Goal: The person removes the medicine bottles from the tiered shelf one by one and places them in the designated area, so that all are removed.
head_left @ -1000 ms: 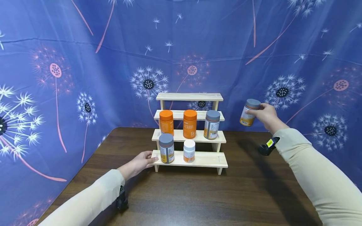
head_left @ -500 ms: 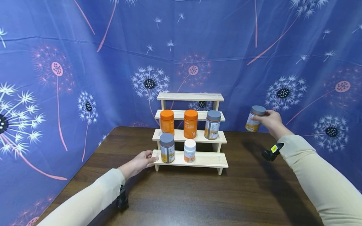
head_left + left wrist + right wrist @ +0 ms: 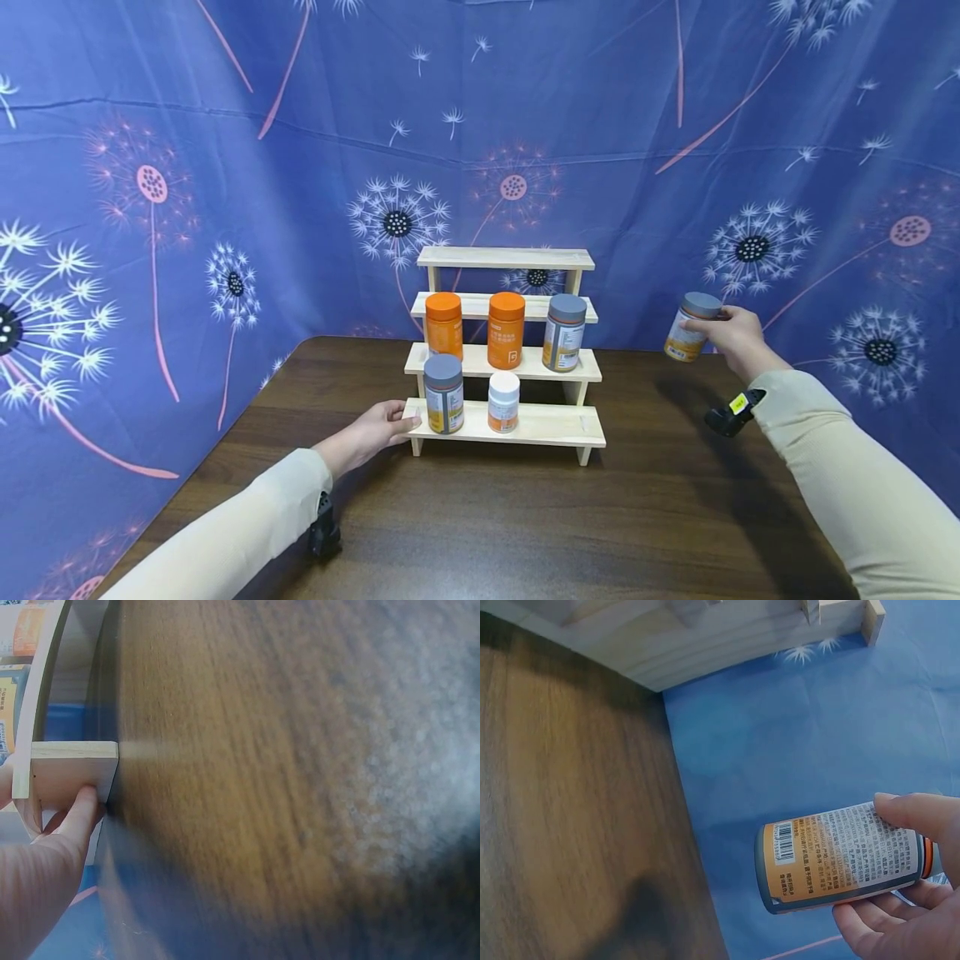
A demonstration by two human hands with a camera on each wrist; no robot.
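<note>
My right hand holds a grey-capped supplement bottle in the air to the right of the wooden step shelf. The right wrist view shows thumb and fingers round that bottle, near its cap, with its orange and white label facing the camera. At the shelf's lowest step, my left hand grips the left end. In the left wrist view, one finger of the left hand lies against the step's wooden support. A grey-capped bottle and a small white bottle stand on this lowest step.
Two orange bottles and another grey-capped bottle stand on the second step up. The shelf rests on a dark wooden table. Blue cloth with dandelion prints hangs behind and at the left.
My right hand has moved right and lower with the bottle, away from the shelf. My left hand keeps its place on the shelf.
</note>
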